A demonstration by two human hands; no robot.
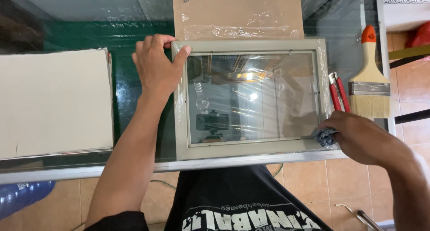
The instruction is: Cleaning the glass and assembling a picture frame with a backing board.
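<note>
Pressing a wadded blue cloth (pixel 324 136) in the right hand (pixel 358 139) while the left hand (pixel 156 67) lies spread on the picture frame (pixel 251 99), the glass could be cracked by excess pressure.

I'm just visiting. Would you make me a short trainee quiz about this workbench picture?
1. True or false: the left hand rests on the grey picture frame's top-left corner.
2. What does the right hand press against the frame's lower-right corner? A) blue cloth B) paintbrush C) red-handled tool
3. What lies left of the frame?

Key: 1 true; 2 A; 3 a stack of white boards.
</note>
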